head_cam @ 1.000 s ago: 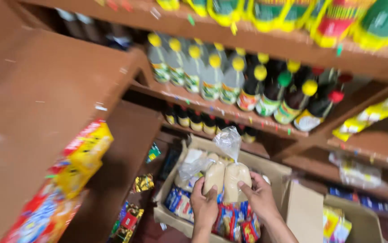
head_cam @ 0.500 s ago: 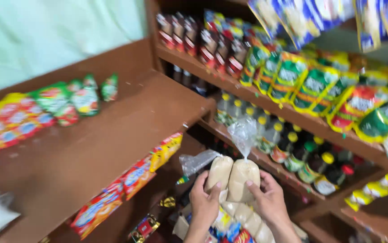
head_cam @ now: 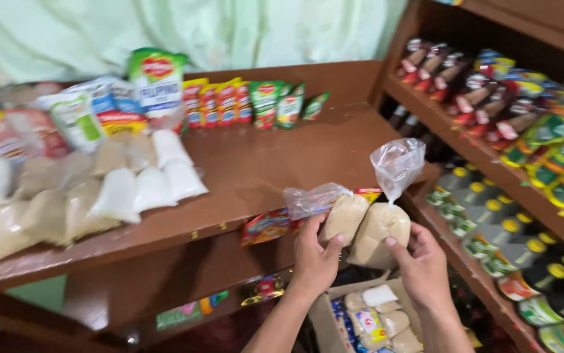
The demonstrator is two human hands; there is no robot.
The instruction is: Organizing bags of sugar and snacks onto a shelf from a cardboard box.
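A: What is held by the hands?

B: 2 clear plastic bags of brown powder are held up in front of the wooden shelf (head_cam: 282, 163). The left bag (head_cam: 342, 219) is gripped by the left hand (head_cam: 316, 261), the fingers closed around its lower part. The right bag (head_cam: 378, 242) is gripped by the right hand (head_cam: 424, 268), the thumb pressed on its front. The 2 bags are touching, and their knotted tops are standing upward.

A: What is seen around them?

B: Below the hands, an open cardboard box (head_cam: 324, 310) with more small bags is seen. On the shelf to the left, white and brown bags (head_cam: 99, 189) are laid in rows, and red and green sachets (head_cam: 242, 101) are leaned against the back board. To the right, bottles with yellow caps (head_cam: 491, 222) are placed on lower shelves.
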